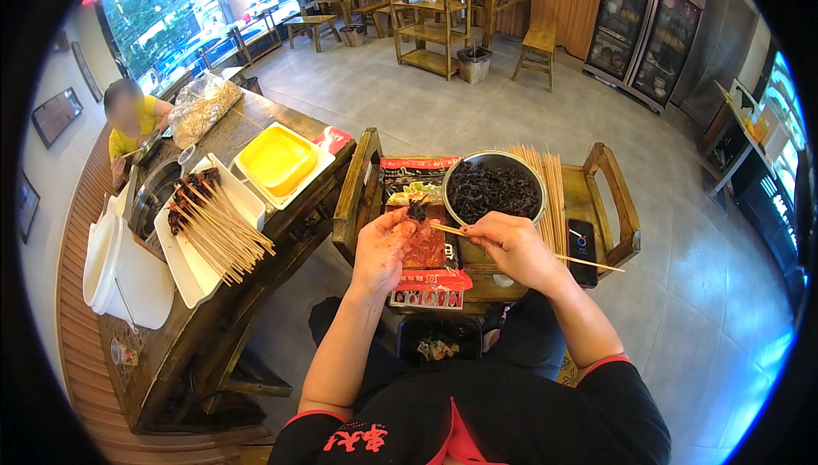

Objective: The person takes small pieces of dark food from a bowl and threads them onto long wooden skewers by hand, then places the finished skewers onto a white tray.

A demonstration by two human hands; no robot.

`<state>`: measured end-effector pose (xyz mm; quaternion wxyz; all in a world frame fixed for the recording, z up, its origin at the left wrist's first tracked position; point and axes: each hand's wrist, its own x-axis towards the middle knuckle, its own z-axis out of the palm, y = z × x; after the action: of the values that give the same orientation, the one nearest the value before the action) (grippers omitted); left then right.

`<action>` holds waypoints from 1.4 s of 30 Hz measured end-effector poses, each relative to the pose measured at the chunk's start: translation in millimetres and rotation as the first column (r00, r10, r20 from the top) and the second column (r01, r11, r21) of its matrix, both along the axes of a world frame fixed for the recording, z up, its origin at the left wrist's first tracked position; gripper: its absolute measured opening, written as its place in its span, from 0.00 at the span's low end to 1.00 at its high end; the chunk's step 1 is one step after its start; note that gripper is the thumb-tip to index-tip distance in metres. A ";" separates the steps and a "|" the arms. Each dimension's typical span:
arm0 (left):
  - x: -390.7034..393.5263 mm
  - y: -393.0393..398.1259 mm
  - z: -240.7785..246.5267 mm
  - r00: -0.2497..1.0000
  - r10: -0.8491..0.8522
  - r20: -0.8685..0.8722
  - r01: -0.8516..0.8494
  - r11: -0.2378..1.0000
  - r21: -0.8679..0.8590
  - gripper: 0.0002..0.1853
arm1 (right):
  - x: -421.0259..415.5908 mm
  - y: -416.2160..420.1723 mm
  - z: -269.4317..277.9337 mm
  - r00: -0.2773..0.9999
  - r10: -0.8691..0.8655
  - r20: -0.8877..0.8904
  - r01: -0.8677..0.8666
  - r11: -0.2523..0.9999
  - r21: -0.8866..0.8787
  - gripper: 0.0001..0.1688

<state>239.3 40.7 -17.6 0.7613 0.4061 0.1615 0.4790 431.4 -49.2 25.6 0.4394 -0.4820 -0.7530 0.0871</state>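
My left hand [386, 244] pinches a small dark piece of food [417, 211], which looks like wood ear fungus, above a red and black food packet [428, 277]. In my right hand [508, 244] is a thin wooden skewer [591, 263], its left end close to the dark piece; whether it pierces the piece I cannot tell. Just beyond my hands stands a round metal bowl [544, 200] of dark, crinkled pieces [489, 187]. Bare wooden skewers [551, 190] lie right of the bowl. Loaded skewers [223, 228] rest in a white tray [198, 289] on the table at left.
A phone [580, 241] lies on the wooden cart [613, 209] before me. On the left table [287, 107] are a yellow dish [278, 161], a white bucket [137, 286] and a plastic bag [201, 110]. A black bin [439, 321] stands between my legs. Another person [137, 116] sits far left.
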 end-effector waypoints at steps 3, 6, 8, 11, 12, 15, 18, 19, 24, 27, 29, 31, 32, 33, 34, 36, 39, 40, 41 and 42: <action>-1.5 -1.4 3.5 0.995 -0.073 0.065 0.073 0.997 0.002 0.12 | 0.5 -1.1 -1.3 1.000 0.024 -0.016 -0.024 1.000 0.013 0.09; -3.8 0.4 -2.0 0.980 -0.136 0.144 0.137 0.991 0.004 0.11 | 3.1 0.0 -4.6 0.998 0.060 -0.021 -0.059 0.997 0.047 0.10; -4.0 0.3 0.5 0.974 -0.170 0.148 0.175 0.984 -0.020 0.11 | 5.2 1.3 -7.3 0.997 0.079 -0.015 -0.078 0.995 0.063 0.11; -4.3 0.1 2.2 0.976 -0.187 0.114 0.196 0.978 -0.074 0.11 | 7.6 2.2 -9.0 0.995 0.098 -0.001 -0.098 0.993 0.064 0.12; -5.4 1.4 -0.5 0.970 -0.200 0.138 0.213 0.973 -0.090 0.11 | 7.5 2.4 -9.7 0.995 0.104 -0.002 -0.104 0.993 0.063 0.12; -7.5 4.0 -7.1 0.956 -0.223 0.192 0.249 0.961 -0.121 0.12 | 6.1 1.9 -9.6 0.994 0.107 -0.023 -0.106 0.993 0.056 0.13; -7.1 0.6 -1.0 0.959 -0.214 0.188 0.236 0.966 -0.107 0.11 | 6.7 2.4 -12.8 0.995 0.092 -0.048 -0.090 0.995 0.044 0.12; -6.4 0.3 0.0 0.963 -0.203 0.174 0.222 0.971 -0.093 0.11 | 6.6 3.0 -14.5 0.995 0.087 -0.056 -0.085 0.996 0.040 0.12; -1.9 -2.9 11.5 0.992 -0.104 0.067 0.109 0.991 -0.082 0.11 | 3.3 1.6 -15.8 0.993 0.068 -0.095 -0.066 0.997 0.034 0.10; -2.2 0.3 5.3 0.998 -0.043 0.054 0.045 0.998 -0.039 0.11 | -0.1 1.9 -18.2 0.992 0.043 -0.115 -0.040 0.999 0.025 0.09; -1.2 0.5 4.1 0.999 -0.003 0.033 0.004 1.000 -0.029 0.11 | -2.7 1.5 -20.0 0.991 0.029 -0.134 -0.025 0.999 0.032 0.08; -1.8 0.9 2.0 0.998 0.058 -0.025 -0.059 0.997 -0.055 0.11 | -6.8 1.3 -20.5 0.987 0.021 -0.160 -0.014 0.999 0.048 0.07; -1.9 0.7 1.4 0.995 0.088 -0.055 -0.091 0.994 -0.066 0.11 | -9.0 1.3 -20.8 0.985 0.003 -0.171 0.003 0.999 0.036 0.07; -0.5 -0.2 1.3 0.991 0.118 -0.062 -0.119 0.993 -0.024 0.11 | -11.2 0.8 -21.1 0.983 -0.017 -0.181 0.021 1.000 0.022 0.07; 1.7 -1.7 1.3 0.987 0.148 -0.068 -0.147 0.989 0.018 0.12 | -13.2 0.6 -21.4 0.981 -0.037 -0.191 0.040 0.999 0.009 0.06; 4.6 -3.7 4.0 0.967 0.212 -0.141 -0.203 0.976 0.074 0.13 | -15.7 1.2 -23.2 0.983 -0.054 -0.177 0.063 0.997 0.043 0.06; 8.1 -5.9 9.1 0.931 0.290 -0.222 -0.267 0.955 0.127 0.14 | -19.6 0.3 -20.7 0.986 -0.078 -0.145 0.090 0.993 0.078 0.07; 8.3 -7.0 10.2 0.916 0.311 -0.254 -0.280 0.948 0.154 0.13 | -21.0 -0.2 -19.4 0.987 -0.085 -0.133 0.097 0.992 0.086 0.07; 8.2 -8.3 10.9 0.899 0.333 -0.285 -0.290 0.940 0.181 0.13 | -22.0 -0.4 -19.5 0.988 -0.092 -0.124 0.103 0.991 0.088 0.08; 7.8 -9.3 11.2 0.881 0.355 -0.313 -0.301 0.931 0.208 0.13 | -23.1 -0.9 -19.4 0.989 -0.098 -0.113 0.109 0.990 0.090 0.08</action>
<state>247.1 31.4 -6.4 0.5952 0.5078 0.3216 0.5333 408.3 -50.1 6.1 0.5063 -0.4935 -0.7052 0.0541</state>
